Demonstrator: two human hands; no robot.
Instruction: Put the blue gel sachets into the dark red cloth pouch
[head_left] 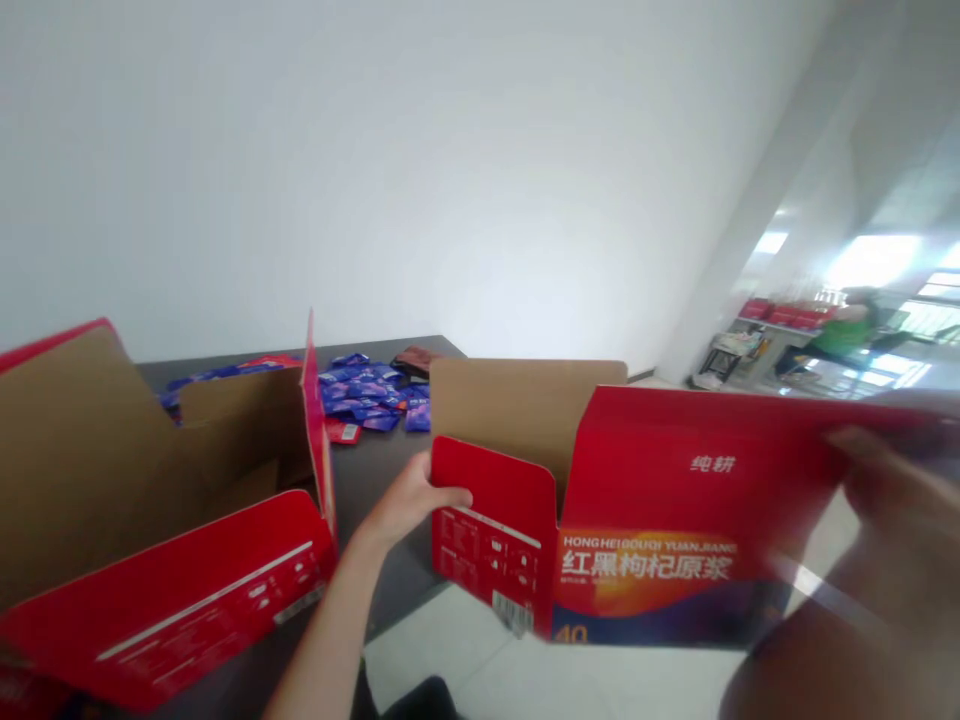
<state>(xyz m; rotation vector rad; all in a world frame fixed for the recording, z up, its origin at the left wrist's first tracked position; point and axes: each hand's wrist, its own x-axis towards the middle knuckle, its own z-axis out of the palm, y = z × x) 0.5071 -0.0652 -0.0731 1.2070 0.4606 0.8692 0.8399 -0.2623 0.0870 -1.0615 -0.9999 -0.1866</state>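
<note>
A red printed cardboard box [652, 500] with raised flaps is held up in front of me at the centre right. My left hand [420, 495] grips its left end, thumb on the outside of the short red flap. My right hand [892, 480], smeared by motion, is at the right end of the box near its upper edge; its fingers are hard to make out. Another open red box [180, 600] stands at the left, its brown inside showing. Blue and purple packets [364, 392] lie in a pile between the two boxes, farther back.
The dark table [375, 480] carries the packets and the left box against a white wall. A dark brown item [415, 360] lies behind the packets. Red boxes sit on a distant shelf [787, 316] at the right, beside a blurred person in green [844, 335].
</note>
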